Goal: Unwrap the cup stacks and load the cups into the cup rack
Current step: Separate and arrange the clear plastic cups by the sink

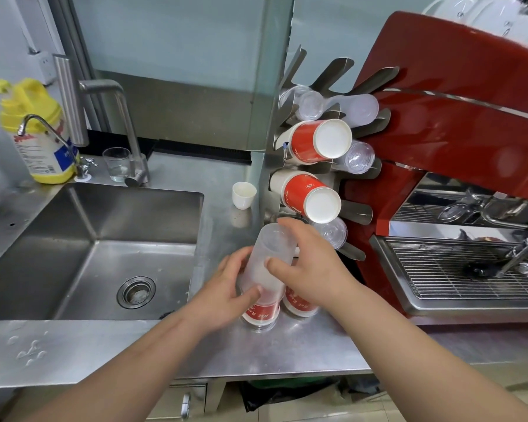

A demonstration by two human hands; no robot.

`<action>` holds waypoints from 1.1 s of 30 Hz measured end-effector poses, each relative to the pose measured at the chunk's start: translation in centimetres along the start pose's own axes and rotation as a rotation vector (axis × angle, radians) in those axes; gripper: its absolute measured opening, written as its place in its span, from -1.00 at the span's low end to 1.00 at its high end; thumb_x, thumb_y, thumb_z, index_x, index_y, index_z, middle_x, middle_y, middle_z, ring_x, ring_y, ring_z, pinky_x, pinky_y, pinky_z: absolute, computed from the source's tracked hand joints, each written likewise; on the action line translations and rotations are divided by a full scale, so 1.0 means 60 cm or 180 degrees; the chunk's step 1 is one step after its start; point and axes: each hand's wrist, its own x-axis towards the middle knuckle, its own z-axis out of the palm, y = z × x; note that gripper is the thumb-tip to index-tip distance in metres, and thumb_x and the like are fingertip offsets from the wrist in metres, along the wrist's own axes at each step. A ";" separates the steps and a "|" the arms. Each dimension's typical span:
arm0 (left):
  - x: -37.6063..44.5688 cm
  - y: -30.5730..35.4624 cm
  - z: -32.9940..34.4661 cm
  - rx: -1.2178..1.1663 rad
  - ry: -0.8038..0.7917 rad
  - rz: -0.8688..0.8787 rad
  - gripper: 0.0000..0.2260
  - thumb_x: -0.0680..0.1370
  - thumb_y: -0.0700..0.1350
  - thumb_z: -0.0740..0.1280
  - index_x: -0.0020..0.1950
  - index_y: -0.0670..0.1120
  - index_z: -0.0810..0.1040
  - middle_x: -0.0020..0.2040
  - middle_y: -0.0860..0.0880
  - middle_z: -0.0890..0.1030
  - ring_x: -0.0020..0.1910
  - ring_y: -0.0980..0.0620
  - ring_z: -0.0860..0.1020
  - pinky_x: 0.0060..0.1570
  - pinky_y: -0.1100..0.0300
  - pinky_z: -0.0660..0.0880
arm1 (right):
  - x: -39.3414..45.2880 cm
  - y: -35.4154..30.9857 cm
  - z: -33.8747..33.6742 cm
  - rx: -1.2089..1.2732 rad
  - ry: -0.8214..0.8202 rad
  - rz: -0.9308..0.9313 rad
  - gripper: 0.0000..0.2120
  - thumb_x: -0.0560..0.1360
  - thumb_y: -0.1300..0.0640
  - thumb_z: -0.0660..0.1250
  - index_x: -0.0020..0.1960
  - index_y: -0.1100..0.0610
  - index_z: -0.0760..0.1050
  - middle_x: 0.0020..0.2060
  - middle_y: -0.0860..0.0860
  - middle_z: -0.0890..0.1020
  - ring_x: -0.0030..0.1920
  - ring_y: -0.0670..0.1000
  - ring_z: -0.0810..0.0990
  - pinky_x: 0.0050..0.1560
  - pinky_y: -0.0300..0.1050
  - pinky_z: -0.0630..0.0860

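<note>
1. Beside the cup rack (333, 166), above the steel counter (287, 348), both hands are gripping a frosted cup stack (269, 257).
2. Left hand (226, 287) is clasping its lower part.
3. Right hand (311, 263) is clasping its upper side.

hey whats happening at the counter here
A person is holding a stack of frosted plastic cups in both hands, the left hand low on the stack and the right hand higher up, over the steel counter beside the sink. The wall-mounted cup rack just ahead already holds red paper cups and clear cups. Two more red-printed stacks stand on the counter beneath the hands.
</note>
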 end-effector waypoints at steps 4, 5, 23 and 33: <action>-0.006 0.026 -0.016 -0.0009 0.0222 0.0243 -0.43 0.42 0.11 0.36 0.32 0.44 0.16 0.37 0.19 0.35 0.37 0.15 0.37 0.29 -0.04 0.43 | -0.002 -0.032 -0.017 -0.0022 0.0104 -0.0242 -0.34 0.39 -0.03 0.39 0.45 -0.09 0.25 0.36 -0.06 0.39 0.37 -0.08 0.34 0.35 -0.09 0.36; -0.009 0.033 -0.021 -0.0025 0.0279 0.0304 -0.43 0.42 0.10 0.36 0.31 0.45 0.16 0.37 0.19 0.36 0.38 0.14 0.36 0.30 -0.04 0.43 | -0.002 -0.041 -0.020 -0.0027 0.0140 -0.0302 -0.33 0.40 -0.02 0.39 0.45 -0.09 0.25 0.36 -0.06 0.39 0.37 -0.09 0.34 0.35 -0.10 0.35; -0.102 0.040 -0.153 -0.0095 0.1008 0.0262 -0.30 0.43 -0.16 0.49 0.22 0.49 0.20 0.23 0.25 0.47 0.08 0.18 0.55 -0.07 0.18 0.58 | 0.020 -0.186 0.049 0.0016 -0.0122 -0.1064 -0.35 0.38 0.01 0.44 0.42 -0.07 0.30 0.26 -0.10 0.43 0.27 -0.14 0.42 0.30 -0.12 0.43; -0.232 -0.065 -0.220 0.0247 0.1252 -0.0566 -0.34 0.32 0.06 0.48 0.27 0.39 0.21 0.27 0.27 0.43 0.25 0.28 0.44 0.19 0.27 0.41 | 0.025 -0.246 0.192 -0.0068 -0.1081 -0.1315 -0.37 0.36 0.01 0.45 0.39 -0.01 0.34 0.27 -0.02 0.46 0.27 -0.05 0.47 0.28 -0.05 0.45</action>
